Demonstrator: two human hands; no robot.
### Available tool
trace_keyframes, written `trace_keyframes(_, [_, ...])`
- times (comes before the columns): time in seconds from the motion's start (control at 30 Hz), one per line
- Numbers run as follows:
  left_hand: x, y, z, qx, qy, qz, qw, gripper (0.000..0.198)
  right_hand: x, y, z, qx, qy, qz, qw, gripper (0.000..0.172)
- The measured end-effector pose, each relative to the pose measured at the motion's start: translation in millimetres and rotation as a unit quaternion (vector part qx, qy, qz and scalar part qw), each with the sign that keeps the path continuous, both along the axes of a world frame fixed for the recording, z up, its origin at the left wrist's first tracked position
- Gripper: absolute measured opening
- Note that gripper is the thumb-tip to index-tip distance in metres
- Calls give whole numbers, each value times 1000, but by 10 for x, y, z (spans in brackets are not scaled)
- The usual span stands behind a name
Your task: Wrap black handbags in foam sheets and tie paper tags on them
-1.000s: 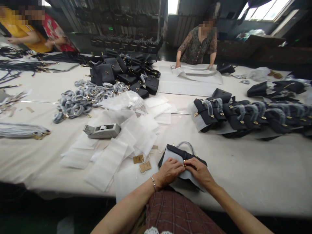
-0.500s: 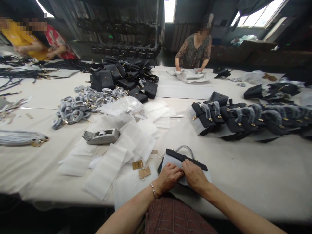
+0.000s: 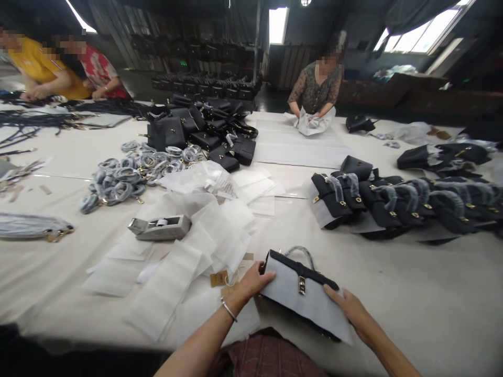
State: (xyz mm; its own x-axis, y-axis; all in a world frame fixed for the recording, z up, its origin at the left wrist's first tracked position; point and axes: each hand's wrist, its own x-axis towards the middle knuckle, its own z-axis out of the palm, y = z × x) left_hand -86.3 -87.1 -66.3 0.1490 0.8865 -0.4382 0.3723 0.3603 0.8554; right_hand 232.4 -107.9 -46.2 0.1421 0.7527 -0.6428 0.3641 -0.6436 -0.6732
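A black handbag (image 3: pixel 275 257) stands tilted at the table's near edge, its front covered by a white foam sheet (image 3: pixel 286 283). Over the sheet shows a gold clasp (image 3: pixel 302 285), and the top handle (image 3: pixel 302 251) is wrapped in clear film. My left hand (image 3: pixel 255 280) grips the bag's left side, thumb on the front. At the right end, my right hand (image 3: pixel 348 306) holds the bag with its thumb near the flap. Brown paper tags (image 3: pixel 219 278) lie beside my left wrist.
Foam sheets (image 3: pixel 165 288) and a grey tape dispenser (image 3: pixel 161 228) lie to the left. Beyond are wrapped coiled straps (image 3: pixel 118 178) and piled black bags (image 3: pixel 168 133). A row of bags (image 3: pixel 408 204) stands right. Across the table, a person (image 3: pixel 316 89) handles white sheeting; two others stand far left.
Both hands have moved from the clasp at the bag's middle out to its two sides. The clasp and foam-covered front now show. The person opposite has gathered up the white sheeting.
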Motion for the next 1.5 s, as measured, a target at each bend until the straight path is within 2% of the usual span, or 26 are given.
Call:
trace_keyframes(0.07, [-9,20,63,37,-73,-2,997,55,-3,58,99,44,53,-15,997,53])
trace_keyframes(0.13, [-19,39,145,111,-107,3,988,67,1,161,213,152,37,-24,987,54])
trace_keyframes(0.2, [-38,75,196,182,-92,-4,979,78,19,280,281,244,15,-34,969,58])
trace_keyframes(0.27, [-62,127,187,213,-60,-23,975,81,44,377,266,283,-4,-48,958,60])
trace_keyframes(0.43, [-101,200,-46,209,-44,-37,976,74,150,446,56,263,-56,-70,961,50])
trace_keyframes(0.57, [-31,237,-195,220,-55,-27,974,75,244,462,16,212,-55,-49,974,45])
trace_keyframes(0.67, [46,391,-166,239,-49,-39,969,78,268,502,12,190,-34,-84,978,47])
trace_keyframes(0.77, [20,562,-53,262,2,-82,962,80,301,459,-62,173,-8,-149,973,54])
trace_keyframes(0.83, [-59,584,13,244,94,-86,961,66,344,343,-160,162,6,-182,970,59])
trace_keyframes(0.9, [-139,506,38,201,182,-73,960,41,369,172,-279,153,-7,-190,970,60])
trace_keyframes(0.97, [-170,361,24,156,229,-69,958,21,323,-13,-389,132,-26,-161,978,55])
trace_keyframes(1.1, [-65,126,-34,95,289,-70,950,22,-45,-267,-505,87,-10,-43,995,43])
trace_keyframes(1.3, [35,166,-38,61,307,-74,947,14,-681,-311,-503,62,49,131,988,34])
trace_keyframes(1.4, [-24,160,14,62,276,-94,954,12,-823,-284,-430,71,53,164,982,30])
trace_keyframes(1.5, [-111,53,152,59,223,-117,966,8,-922,-261,-259,111,58,144,982,32])
